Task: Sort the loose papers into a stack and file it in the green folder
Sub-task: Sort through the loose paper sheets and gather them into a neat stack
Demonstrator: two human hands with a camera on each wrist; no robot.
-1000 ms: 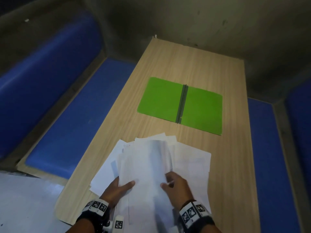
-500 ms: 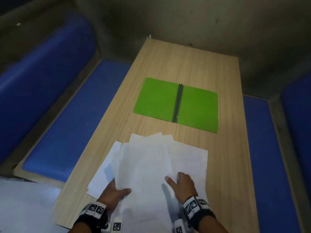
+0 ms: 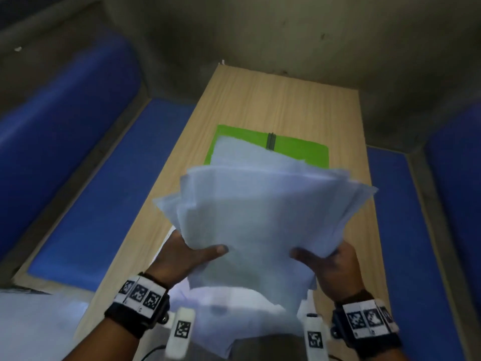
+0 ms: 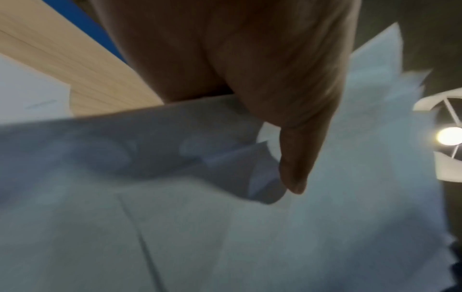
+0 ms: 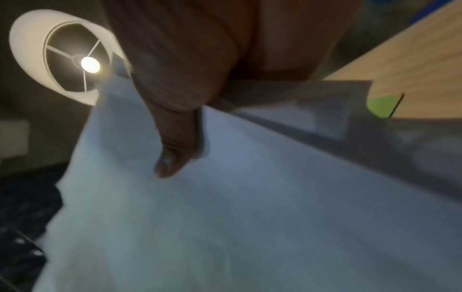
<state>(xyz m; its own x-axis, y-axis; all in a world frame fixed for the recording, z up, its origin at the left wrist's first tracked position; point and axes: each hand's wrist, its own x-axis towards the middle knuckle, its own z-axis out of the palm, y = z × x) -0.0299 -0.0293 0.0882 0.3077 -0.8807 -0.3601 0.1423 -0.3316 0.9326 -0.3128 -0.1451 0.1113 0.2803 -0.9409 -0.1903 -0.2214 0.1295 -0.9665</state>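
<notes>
A loose, uneven bundle of white papers is lifted off the wooden table and fans out toward the far end. My left hand grips its near left edge, thumb on top. My right hand grips the near right edge the same way. Both wrist views show a thumb pressed on the papers. The green folder lies open on the table beyond the bundle, its dark spine showing and its left half mostly hidden by the sheets. A few sheets still lie on the table under the bundle.
Blue padded benches run along both long sides of the table. A grey wall closes the far end. A lit lamp with a white shade hangs overhead in the right wrist view.
The papers were spread flat on the table with both hands pressing on them; now both hands have gathered most of them and raised the bundle off the table, covering part of the folder.
</notes>
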